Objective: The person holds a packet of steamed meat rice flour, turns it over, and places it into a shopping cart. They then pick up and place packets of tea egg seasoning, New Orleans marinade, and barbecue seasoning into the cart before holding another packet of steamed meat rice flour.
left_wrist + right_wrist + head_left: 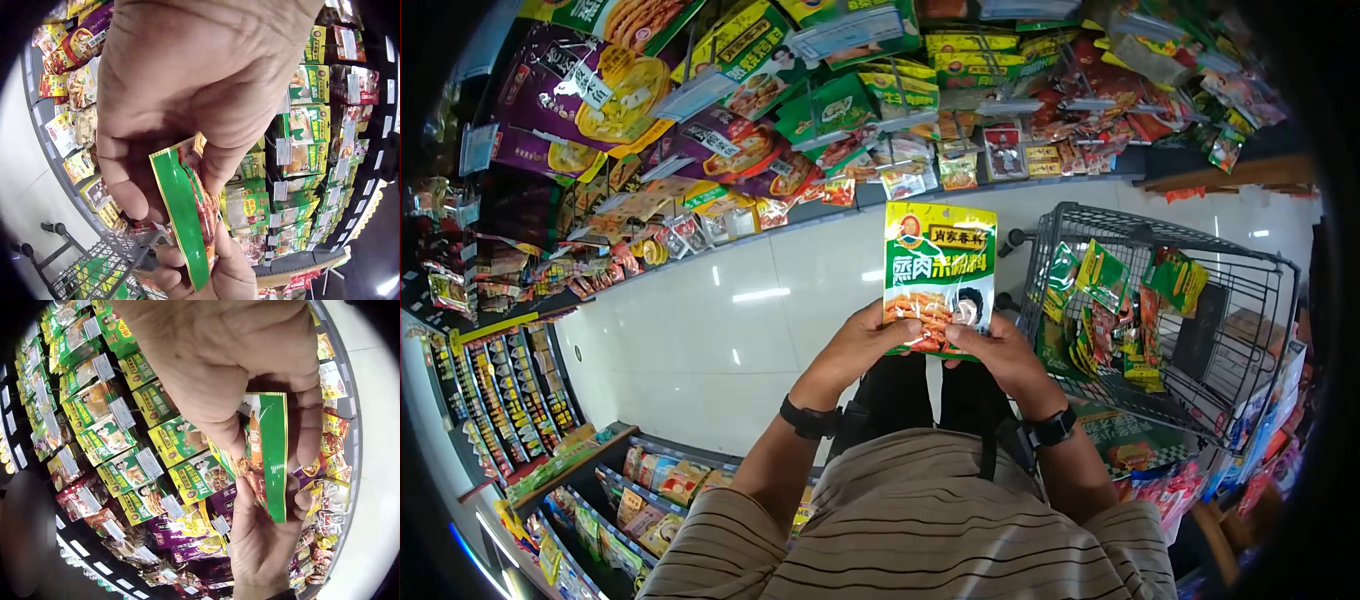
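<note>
Both hands hold one flat seasoning packet [940,265] upright in front of the body. Its front is yellow, green and white, with Chinese characters and a picture of food. My left hand [852,350] pinches the lower left corner, thumb on the front. At the lower right corner my right hand [1012,362] grips it the same way, the two thumbs close together. Seen from the left wrist, the packet's green bottom edge [181,215] runs between the hands, fingers behind it. The right wrist view shows the same green edge [275,456], with fingers curled behind.
A wire shopping cart [1250,262] stands at the right, holding several green and yellow packets [1105,275]. Hanging packets [820,105] fill the rack ahead, with price tags on its hooks. Low shelves of goods [645,490] stand at lower left, beside pale floor tiles [730,330].
</note>
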Motion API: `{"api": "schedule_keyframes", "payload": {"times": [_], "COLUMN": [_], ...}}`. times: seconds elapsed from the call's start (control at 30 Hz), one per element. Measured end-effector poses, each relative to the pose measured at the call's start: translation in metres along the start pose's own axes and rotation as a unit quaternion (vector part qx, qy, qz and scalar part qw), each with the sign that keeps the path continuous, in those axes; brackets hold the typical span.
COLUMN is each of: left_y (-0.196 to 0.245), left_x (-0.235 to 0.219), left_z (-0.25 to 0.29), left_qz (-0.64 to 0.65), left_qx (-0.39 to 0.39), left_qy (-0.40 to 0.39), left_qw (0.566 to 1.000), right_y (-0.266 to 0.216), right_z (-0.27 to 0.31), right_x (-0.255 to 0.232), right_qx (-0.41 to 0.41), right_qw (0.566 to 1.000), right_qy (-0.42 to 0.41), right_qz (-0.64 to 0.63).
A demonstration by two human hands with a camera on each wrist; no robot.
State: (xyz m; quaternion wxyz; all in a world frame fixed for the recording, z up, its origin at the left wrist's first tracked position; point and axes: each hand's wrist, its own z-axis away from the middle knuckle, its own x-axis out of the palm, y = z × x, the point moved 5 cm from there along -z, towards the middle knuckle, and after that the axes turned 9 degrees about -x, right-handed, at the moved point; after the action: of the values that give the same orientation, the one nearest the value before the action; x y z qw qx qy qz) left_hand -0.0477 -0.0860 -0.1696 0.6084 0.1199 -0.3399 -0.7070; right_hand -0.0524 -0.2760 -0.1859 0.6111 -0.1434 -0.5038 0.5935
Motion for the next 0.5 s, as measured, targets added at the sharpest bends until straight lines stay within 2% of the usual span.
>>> {"api": "schedule_keyframes", "payload": {"times": [0.13, 0.23, 0.5], "left_y": [0.003, 0.003, 0.009], "left_x": [-0.026, -0.043, -0.084], "left_z": [-0.003, -0.004, 0.0], "left_qz": [0.006, 0.022, 0.048], "left_qx": [0.009, 0.003, -0.011], "left_qy": [-0.006, -0.015, 0.035], "left_qw": [1.0, 1.0, 0.998], "right_y": [0.004, 0.007, 0.014], "right_z": [-0.017, -0.032, -0.063], "right_x": [0.019, 0.028, 0.052], "right_qx": [0.03, 0.023, 0.068], "right_qw": [0.999, 1.0, 0.997], "right_qy": [0.032, 0.017, -0.002], "right_qz": [-0.014, -0.01, 0.036]}}
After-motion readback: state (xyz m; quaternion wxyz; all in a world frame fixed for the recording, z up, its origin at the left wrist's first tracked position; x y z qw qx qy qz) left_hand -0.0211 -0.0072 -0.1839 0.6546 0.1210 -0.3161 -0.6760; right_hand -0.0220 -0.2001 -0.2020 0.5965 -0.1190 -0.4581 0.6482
